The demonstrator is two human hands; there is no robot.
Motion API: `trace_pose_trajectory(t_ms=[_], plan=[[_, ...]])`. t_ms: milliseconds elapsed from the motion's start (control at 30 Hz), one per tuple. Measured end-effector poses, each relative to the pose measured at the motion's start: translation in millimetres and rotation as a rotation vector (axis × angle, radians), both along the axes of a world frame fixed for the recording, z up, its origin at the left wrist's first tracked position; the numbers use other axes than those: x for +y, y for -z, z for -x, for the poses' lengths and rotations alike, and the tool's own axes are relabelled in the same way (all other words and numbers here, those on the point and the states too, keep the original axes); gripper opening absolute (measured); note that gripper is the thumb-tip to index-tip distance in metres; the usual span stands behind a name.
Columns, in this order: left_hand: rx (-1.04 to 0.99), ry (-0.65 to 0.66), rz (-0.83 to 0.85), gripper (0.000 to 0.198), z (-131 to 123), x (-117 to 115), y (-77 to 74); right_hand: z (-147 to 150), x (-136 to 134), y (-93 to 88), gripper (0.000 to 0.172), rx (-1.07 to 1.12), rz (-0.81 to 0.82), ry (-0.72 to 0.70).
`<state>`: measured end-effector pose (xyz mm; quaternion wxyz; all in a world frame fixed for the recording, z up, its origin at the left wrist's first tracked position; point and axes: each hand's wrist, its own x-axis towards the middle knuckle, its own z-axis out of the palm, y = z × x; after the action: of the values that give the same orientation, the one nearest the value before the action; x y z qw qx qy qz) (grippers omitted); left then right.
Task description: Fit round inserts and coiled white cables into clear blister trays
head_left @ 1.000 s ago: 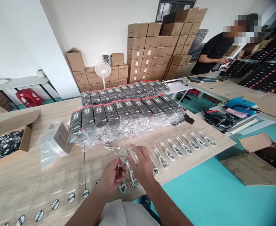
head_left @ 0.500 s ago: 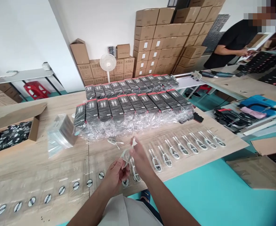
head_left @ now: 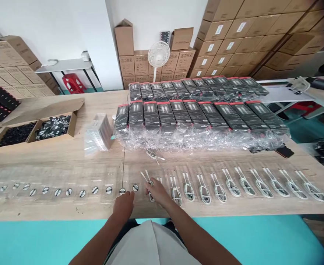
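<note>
My right hand (head_left: 156, 191) is closed on a coiled white cable (head_left: 147, 176), whose two plugs point up and away from me. It holds the cable low over the row of clear plastic trays. To its left, my left hand (head_left: 124, 204) rests at the near side of a clear tray with a round black-and-white sticker (head_left: 135, 187). Its fingers are curled together, and what they grip, if anything, is hidden. Right of my hands, several trays each hold a coiled white cable (head_left: 189, 191). Trays to the left show only round stickers (head_left: 81, 193).
Black boxes in clear wrap (head_left: 167, 114) line the table's back. A loose white cable (head_left: 154, 155) lies before them. Stacked clear trays (head_left: 99, 132) stand left of the boxes, and an open carton (head_left: 73, 125) holds small black and round parts. A white fan (head_left: 158, 55) stands behind.
The coiled cable has come down from between both hands to the tray row, now in my right hand alone. My left hand has let go and moved left. The view has turned left.
</note>
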<state>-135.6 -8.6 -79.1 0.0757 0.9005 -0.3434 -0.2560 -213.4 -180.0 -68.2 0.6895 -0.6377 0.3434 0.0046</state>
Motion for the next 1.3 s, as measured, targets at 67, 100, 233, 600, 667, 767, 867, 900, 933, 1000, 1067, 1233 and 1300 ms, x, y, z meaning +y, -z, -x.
trace_pose_trajectory(t_ms=[67, 100, 233, 600, 667, 767, 867, 900, 933, 1000, 1067, 1233, 1300], plan=[[-0.024, 0.082, -0.03, 0.018, -0.6, -6.2, 5.4, -6.5, 6.0, 10.1, 0.017, 0.034, 0.153, -0.014], [-0.025, 0.101, -0.016, 0.022, -1.2, -9.1, 4.9, -8.6, 6.7, 11.9, 0.014, 0.036, 0.248, -0.012], [-0.014, 0.111, 0.235, 0.028, 0.2, -15.8, -12.1, -5.5, 4.7, -1.4, 0.013, 0.042, 0.485, 0.036], [0.411, -0.317, 0.837, 0.057, 19.3, -65.8, -52.1, 100.6, -10.8, -67.0, 0.014, 0.086, 0.304, 0.44], [0.768, -0.47, 0.795, 0.067, 36.1, -94.8, -60.8, 137.3, -11.8, -69.3, 0.014, 0.124, 0.322, 0.502], [1.233, -0.504, 0.625, 0.078, 82.4, -139.7, -68.9, 191.3, -15.3, -68.4, 0.012, 0.206, 0.391, 0.563], [1.368, -0.485, 0.56, 0.093, 143.4, -177.9, -69.3, 245.5, -26.5, -70.5, 0.013, 0.256, 0.435, 0.638], [1.372, -0.454, 0.567, 0.097, 163.9, -189.0, -68.7, 265.2, -32.1, -72.4, 0.013, 0.261, 0.444, 0.667], [1.365, -0.414, 0.577, 0.101, 183.7, -199.9, -68.2, 286.3, -38.1, -74.7, 0.01, 0.252, 0.447, 0.699], [1.346, -0.317, 0.589, 0.108, 220.6, -221.7, -68.4, 331.5, -49.5, -79.0, 0.012, 0.196, 0.408, 0.793], [1.322, -0.233, 0.577, 0.112, 254.1, -243.2, -71.2, 377.0, -56.9, -82.2, 0.024, 0.114, 0.302, 0.96], [1.35, 0.071, 0.461, 0.074, 330.3, -285.6, -86.0, 462.1, -58.1, -88.5, 0.047, -0.174, -0.009, 1.323], [1.336, 0.175, 0.41, 0.053, 360.2, -297.9, -88.4, 482.2, -57.2, -90.4, 0.048, -0.267, -0.086, 1.38]])
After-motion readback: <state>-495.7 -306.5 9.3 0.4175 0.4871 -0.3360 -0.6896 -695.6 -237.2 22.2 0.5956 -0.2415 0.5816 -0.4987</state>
